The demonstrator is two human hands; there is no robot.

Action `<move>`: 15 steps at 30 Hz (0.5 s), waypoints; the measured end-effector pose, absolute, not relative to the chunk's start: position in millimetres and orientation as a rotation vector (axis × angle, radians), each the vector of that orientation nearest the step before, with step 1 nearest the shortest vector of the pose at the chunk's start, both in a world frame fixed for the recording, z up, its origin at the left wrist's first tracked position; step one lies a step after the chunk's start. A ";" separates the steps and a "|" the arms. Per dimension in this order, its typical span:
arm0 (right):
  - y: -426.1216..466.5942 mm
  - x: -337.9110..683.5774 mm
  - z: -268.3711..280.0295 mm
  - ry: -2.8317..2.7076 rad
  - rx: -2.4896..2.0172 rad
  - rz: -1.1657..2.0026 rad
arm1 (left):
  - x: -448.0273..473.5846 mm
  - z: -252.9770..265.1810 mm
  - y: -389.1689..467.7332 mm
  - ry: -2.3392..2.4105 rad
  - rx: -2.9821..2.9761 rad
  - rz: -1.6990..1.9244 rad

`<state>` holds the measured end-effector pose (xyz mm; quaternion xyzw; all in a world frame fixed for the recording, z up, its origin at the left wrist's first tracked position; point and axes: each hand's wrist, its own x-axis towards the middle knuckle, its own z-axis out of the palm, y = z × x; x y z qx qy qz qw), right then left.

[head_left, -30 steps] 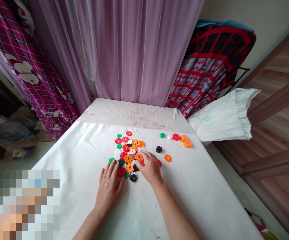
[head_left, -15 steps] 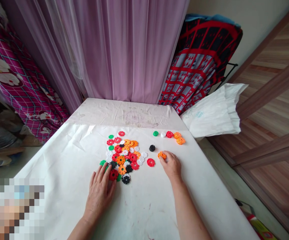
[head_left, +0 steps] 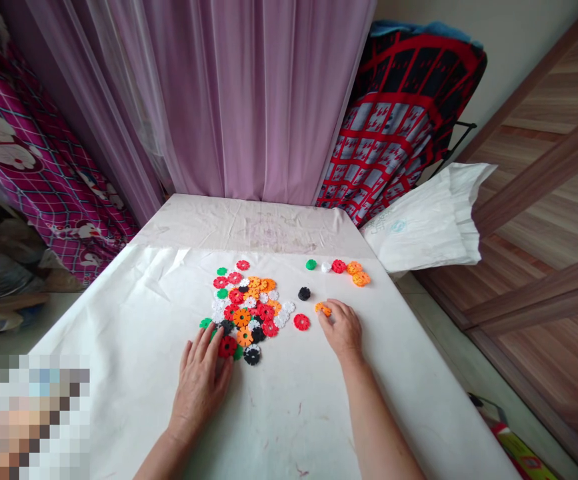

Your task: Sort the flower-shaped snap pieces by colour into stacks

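Observation:
Notched plastic discs in red, orange, white, black and green lie in a loose pile (head_left: 242, 317) on the white-covered table. My left hand (head_left: 201, 370) rests flat at the pile's lower left, fingers stretched, the tips touching discs beside a red disc (head_left: 227, 347). To the right of the pile, my right hand (head_left: 341, 331) pinches an orange notched disc (head_left: 323, 309) low at the tabletop; the fingers partly cover it. Near that hand are a single red disc (head_left: 301, 322) and a small black stack (head_left: 304, 293).
Farther back on the right, a row holds green (head_left: 311, 265), white (head_left: 325, 267), red (head_left: 339, 267) and orange discs (head_left: 361, 278). A white bag (head_left: 423, 223) sits against the table's right edge. Purple curtains (head_left: 263, 100) hang behind the table (head_left: 289, 413).
The orange disc under my right fingers shows slightly less and looks flatter. My left hand stays in place, and the whole view has shifted a little.

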<state>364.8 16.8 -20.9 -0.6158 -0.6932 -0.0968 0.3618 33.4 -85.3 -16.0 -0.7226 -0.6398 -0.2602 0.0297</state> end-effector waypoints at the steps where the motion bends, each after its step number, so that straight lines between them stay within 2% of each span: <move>1: 15.8 360.7 -17.3 -1.769 -1.569 -0.251 | 33.2 -16.2 -85.3 -1.977 -2.231 -0.803; 6: 13.3 315.0 10.6 -1.964 -1.504 -0.050 | 32.2 -17.4 -85.2 -1.978 -2.249 -0.802; 11: 21.5 266.7 38.7 -2.209 -1.698 0.269 | 32.8 -18.0 -85.0 -1.955 -2.227 -0.829; 15: 30.7 252.3 52.1 -2.315 -1.808 0.359 | 33.0 -18.5 -84.6 -1.952 -2.228 -0.842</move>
